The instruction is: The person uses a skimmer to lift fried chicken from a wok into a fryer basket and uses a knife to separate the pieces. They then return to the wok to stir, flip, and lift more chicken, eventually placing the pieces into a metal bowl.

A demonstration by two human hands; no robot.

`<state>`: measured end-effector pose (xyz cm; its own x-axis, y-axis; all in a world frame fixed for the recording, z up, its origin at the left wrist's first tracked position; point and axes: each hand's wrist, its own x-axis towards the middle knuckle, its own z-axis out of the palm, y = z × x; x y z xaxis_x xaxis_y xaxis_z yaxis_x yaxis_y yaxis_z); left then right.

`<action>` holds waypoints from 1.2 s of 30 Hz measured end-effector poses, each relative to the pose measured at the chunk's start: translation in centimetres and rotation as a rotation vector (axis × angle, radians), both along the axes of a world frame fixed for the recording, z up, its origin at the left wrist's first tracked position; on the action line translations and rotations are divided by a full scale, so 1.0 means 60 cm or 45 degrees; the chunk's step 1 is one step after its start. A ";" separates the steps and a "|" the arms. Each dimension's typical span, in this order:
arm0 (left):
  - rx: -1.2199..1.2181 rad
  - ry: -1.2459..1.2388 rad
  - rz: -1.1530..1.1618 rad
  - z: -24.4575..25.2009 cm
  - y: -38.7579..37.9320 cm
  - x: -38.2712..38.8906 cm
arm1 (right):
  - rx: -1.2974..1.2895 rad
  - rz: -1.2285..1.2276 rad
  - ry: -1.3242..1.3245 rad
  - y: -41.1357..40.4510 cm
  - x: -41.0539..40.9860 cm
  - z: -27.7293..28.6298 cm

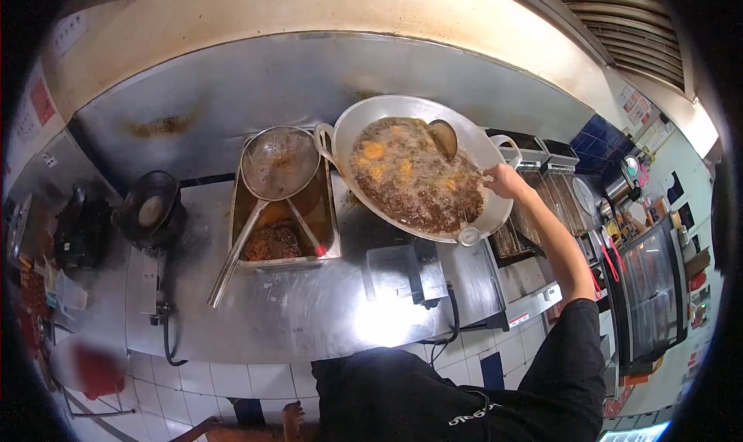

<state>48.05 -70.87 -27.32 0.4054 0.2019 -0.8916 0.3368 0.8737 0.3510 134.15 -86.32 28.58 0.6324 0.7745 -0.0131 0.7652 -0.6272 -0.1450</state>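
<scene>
My right hand [502,182] is closed on the thin handle of a metal ladle [443,140] over the right side of a large two-handled wok [360,108]. The ladle's bowl lies at the far side of the bubbling dark oil [400,201]. Several orange-brown pieces of food [372,150] float in the oil, mostly left and centre. A round dial thermometer [469,236] sits at the wok's near rim, its probe reaching into the oil. My left hand is not in view; the steel counter [278,320] lies before me.
Left of the wok, a round mesh strainer [281,163] rests across a rectangular metal pan [331,255] with brown liquid and dark crumbs. A clear plastic container [392,268] stands near the wok. Further left is a dark pan [152,210]; wire fryer baskets [560,201] are at right.
</scene>
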 end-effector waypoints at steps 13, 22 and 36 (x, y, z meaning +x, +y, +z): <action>0.046 0.076 -0.239 -0.027 0.030 0.066 | 0.038 -0.301 0.701 -0.029 -0.086 0.024; 0.225 0.288 -0.318 -0.008 0.029 0.066 | 0.368 -0.290 0.939 0.017 -0.138 -0.022; 0.368 0.411 -0.142 0.062 -0.014 0.107 | 0.164 -0.037 -0.118 0.072 -0.048 -0.086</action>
